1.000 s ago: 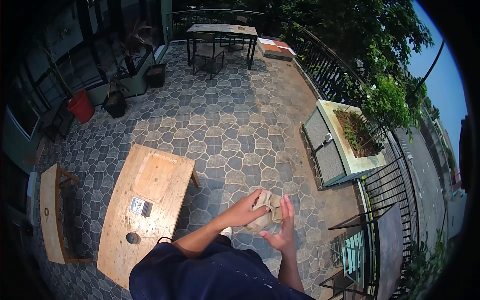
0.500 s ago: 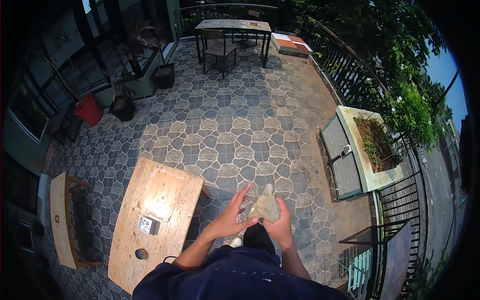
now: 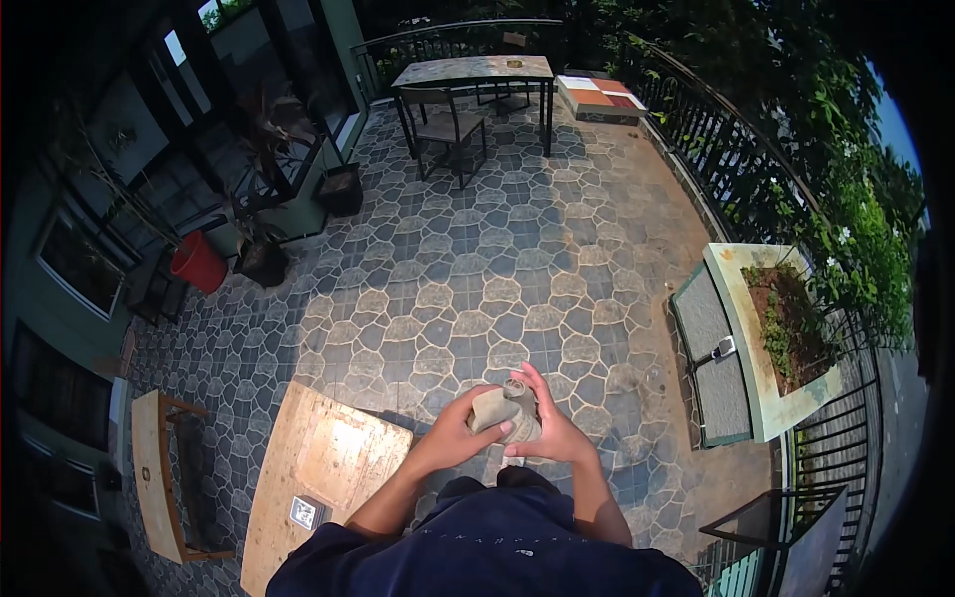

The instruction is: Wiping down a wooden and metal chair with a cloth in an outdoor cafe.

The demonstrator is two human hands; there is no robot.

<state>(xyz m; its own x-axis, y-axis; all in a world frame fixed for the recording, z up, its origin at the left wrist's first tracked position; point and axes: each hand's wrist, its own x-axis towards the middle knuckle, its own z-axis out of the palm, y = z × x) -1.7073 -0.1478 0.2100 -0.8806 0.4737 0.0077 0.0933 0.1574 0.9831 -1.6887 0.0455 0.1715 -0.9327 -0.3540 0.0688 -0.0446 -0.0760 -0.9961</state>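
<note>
A beige-grey folded cloth (image 3: 494, 408) is held in front of my body, above the paving, with a rolled or twisted bit at its top. My left hand (image 3: 456, 434) grips its left side, the thumb lying across the front. On the other side my right hand (image 3: 559, 434) is curved round it, thumb low and fingers up by the rolled top. The fingers behind the cloth are partly hidden.
A wooden table (image 3: 348, 448) with a small square box (image 3: 306, 512) stands at my near left, a wooden bench (image 3: 154, 478) beyond it. At right are a raised planter (image 3: 741, 348) and railing. A table (image 3: 473, 70) and chair (image 3: 448, 129) stand far ahead.
My left hand was spread beside the cloth and has closed onto it. The cloth has gone from a pointed upright shape to a bunched one. The view has tilted up.
</note>
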